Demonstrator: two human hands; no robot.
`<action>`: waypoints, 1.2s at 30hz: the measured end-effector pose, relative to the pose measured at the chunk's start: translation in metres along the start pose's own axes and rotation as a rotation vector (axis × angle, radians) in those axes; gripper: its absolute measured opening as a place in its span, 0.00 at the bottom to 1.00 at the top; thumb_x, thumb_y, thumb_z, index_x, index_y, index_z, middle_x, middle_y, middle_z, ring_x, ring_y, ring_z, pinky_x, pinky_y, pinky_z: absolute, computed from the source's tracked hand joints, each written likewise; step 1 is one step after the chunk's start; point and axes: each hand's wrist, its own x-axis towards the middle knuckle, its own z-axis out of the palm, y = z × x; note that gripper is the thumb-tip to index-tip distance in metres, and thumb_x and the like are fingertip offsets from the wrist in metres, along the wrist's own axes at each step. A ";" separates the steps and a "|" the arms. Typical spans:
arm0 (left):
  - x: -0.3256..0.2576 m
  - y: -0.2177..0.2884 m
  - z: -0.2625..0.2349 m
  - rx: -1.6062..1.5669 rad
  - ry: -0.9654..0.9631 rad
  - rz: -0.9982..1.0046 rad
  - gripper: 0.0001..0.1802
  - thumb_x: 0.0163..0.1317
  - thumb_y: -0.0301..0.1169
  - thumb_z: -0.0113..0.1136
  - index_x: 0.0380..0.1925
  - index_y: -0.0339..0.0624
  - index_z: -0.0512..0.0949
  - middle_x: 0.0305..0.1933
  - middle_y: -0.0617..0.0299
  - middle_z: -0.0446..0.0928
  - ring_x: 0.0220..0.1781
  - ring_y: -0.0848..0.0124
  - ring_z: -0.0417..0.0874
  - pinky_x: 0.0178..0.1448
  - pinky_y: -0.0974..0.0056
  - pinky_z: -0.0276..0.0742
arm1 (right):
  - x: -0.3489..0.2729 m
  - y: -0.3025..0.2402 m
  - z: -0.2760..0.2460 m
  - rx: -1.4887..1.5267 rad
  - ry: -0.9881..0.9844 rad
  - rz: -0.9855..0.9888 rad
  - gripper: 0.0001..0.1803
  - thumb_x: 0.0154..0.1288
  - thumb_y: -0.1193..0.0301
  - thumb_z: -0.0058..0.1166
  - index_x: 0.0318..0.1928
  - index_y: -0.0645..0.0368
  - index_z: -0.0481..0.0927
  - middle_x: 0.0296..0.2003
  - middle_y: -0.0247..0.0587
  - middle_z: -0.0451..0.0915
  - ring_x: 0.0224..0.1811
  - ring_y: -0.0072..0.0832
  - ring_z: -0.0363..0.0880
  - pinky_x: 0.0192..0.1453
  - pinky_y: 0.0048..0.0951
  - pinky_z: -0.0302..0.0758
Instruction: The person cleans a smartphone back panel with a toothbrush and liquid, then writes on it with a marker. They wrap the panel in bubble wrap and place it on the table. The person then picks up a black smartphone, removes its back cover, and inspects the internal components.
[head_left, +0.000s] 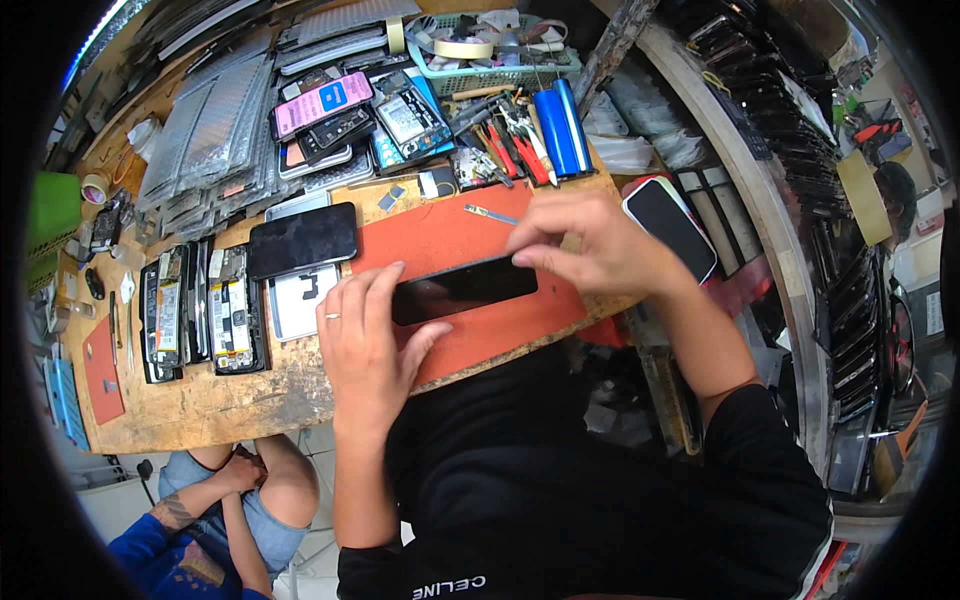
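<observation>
Black and glossy, the phone (pixel 463 288) lies on the red mat (pixel 520 325), pinned at one end by the flat, spread left hand (pixel 365 335) while the right hand (pixel 590 245) pinches its far edge, where a slip could crack the glass.

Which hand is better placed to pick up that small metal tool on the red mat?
Right. The right hand pinches the phone's top edge just beside the metal tool, while the left hand lies flat on the phone's other end, farther away.
</observation>
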 end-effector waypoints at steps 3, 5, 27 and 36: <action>-0.011 0.003 0.014 -0.469 0.021 -0.296 0.28 0.68 0.31 0.72 0.65 0.39 0.76 0.58 0.49 0.79 0.62 0.48 0.81 0.69 0.50 0.74 | -0.026 0.001 0.025 0.043 0.060 0.069 0.05 0.67 0.77 0.68 0.42 0.63 0.87 0.34 0.41 0.85 0.34 0.34 0.85 0.37 0.34 0.79; -0.017 0.008 0.025 -0.727 0.074 -0.452 0.18 0.78 0.28 0.61 0.63 0.35 0.76 0.59 0.51 0.81 0.63 0.57 0.82 0.69 0.55 0.75 | -0.041 0.001 0.031 0.033 0.055 0.068 0.05 0.68 0.76 0.67 0.41 0.62 0.87 0.33 0.43 0.84 0.34 0.39 0.84 0.39 0.38 0.78; -0.018 0.021 0.034 -0.770 0.110 -0.472 0.16 0.86 0.34 0.46 0.41 0.36 0.77 0.34 0.57 0.76 0.36 0.68 0.76 0.45 0.61 0.74 | 0.000 -0.025 0.050 -0.313 -0.042 -0.236 0.07 0.63 0.74 0.69 0.35 0.58 0.81 0.30 0.40 0.75 0.33 0.43 0.79 0.38 0.43 0.76; -0.020 0.015 0.035 -0.910 0.136 -0.528 0.17 0.86 0.36 0.46 0.48 0.34 0.79 0.41 0.54 0.83 0.45 0.66 0.84 0.55 0.61 0.78 | 0.015 -0.034 0.056 -0.376 -0.024 -0.270 0.07 0.62 0.74 0.70 0.35 0.57 0.83 0.30 0.39 0.76 0.33 0.42 0.80 0.36 0.41 0.76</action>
